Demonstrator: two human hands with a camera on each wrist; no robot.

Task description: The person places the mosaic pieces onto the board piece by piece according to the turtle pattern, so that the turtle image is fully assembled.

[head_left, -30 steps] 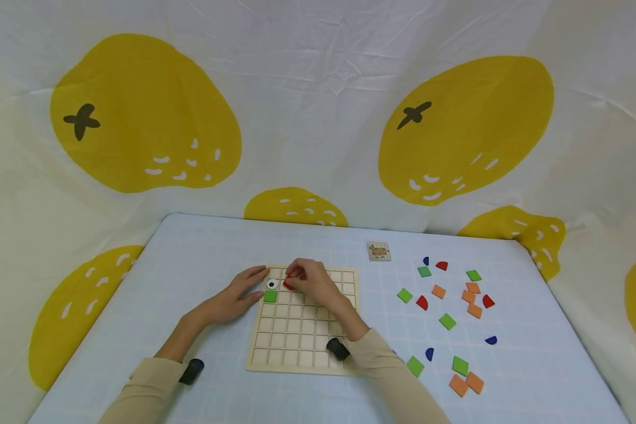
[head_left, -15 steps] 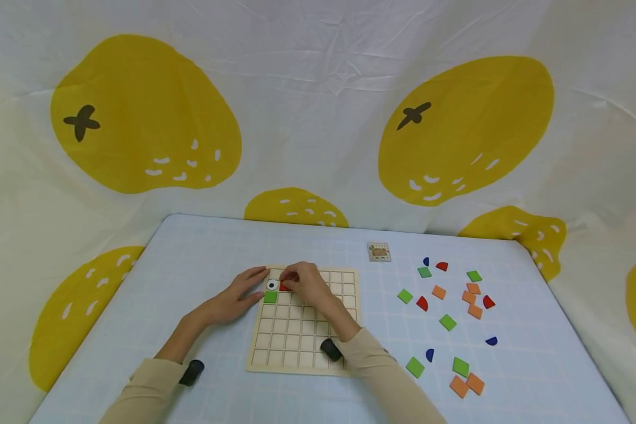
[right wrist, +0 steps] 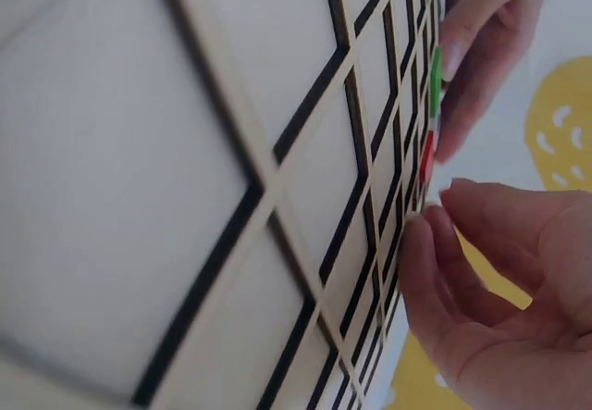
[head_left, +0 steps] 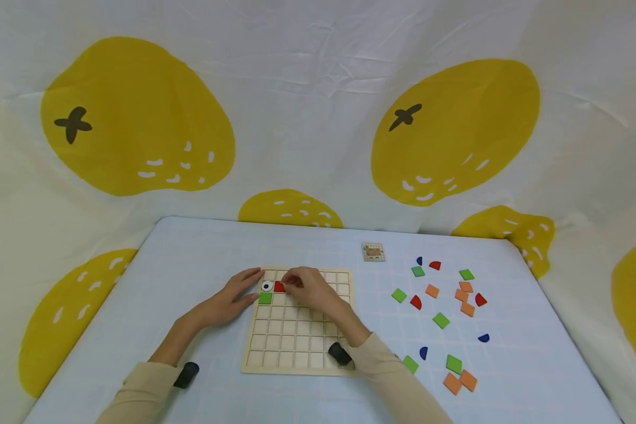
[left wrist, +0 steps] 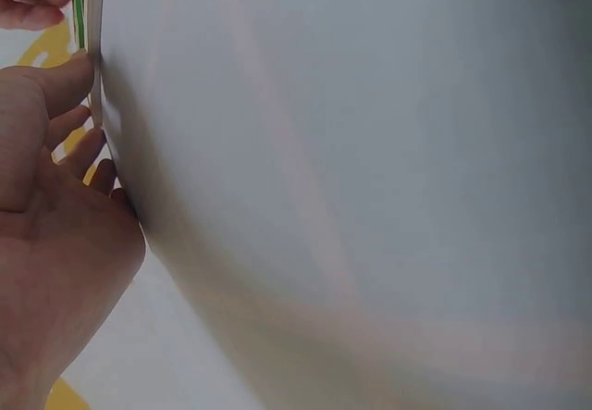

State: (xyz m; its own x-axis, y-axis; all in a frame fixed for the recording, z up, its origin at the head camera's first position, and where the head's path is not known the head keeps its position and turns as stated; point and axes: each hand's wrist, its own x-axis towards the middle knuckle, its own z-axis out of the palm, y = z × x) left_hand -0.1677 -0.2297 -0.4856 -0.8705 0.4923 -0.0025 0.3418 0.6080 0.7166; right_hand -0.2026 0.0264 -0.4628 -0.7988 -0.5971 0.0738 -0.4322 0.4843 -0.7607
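Note:
A pale wooden grid board (head_left: 295, 343) lies on the table. Its upper left cells hold a white eye tile (head_left: 267, 286), a green square tile (head_left: 265, 298) below that, and a red piece (head_left: 279, 287) right of the eye. My left hand (head_left: 224, 303) rests along the board's left edge, fingers extended; the left wrist view shows its thumb (left wrist: 74, 81) at the edge. Over the board, my right hand (head_left: 311, 288) has its fingertips at the red piece, which they partly cover. In the right wrist view, loosely bent fingers sit just short of the red piece (right wrist: 427, 155).
Scattered right of the board are several green squares (head_left: 441, 320), orange squares (head_left: 431, 291), red quarter-round pieces (head_left: 416, 302) and blue half-rounds (head_left: 484, 338). A small picture card (head_left: 373, 252) lies behind the board's right corner. A fruit-patterned cloth (head_left: 307, 129) hangs behind the table.
My right hand has brought the red piece left and down into the cell beside the eye tile, and its fingertips have drawn slightly right. The left hand stays at the board's edge.

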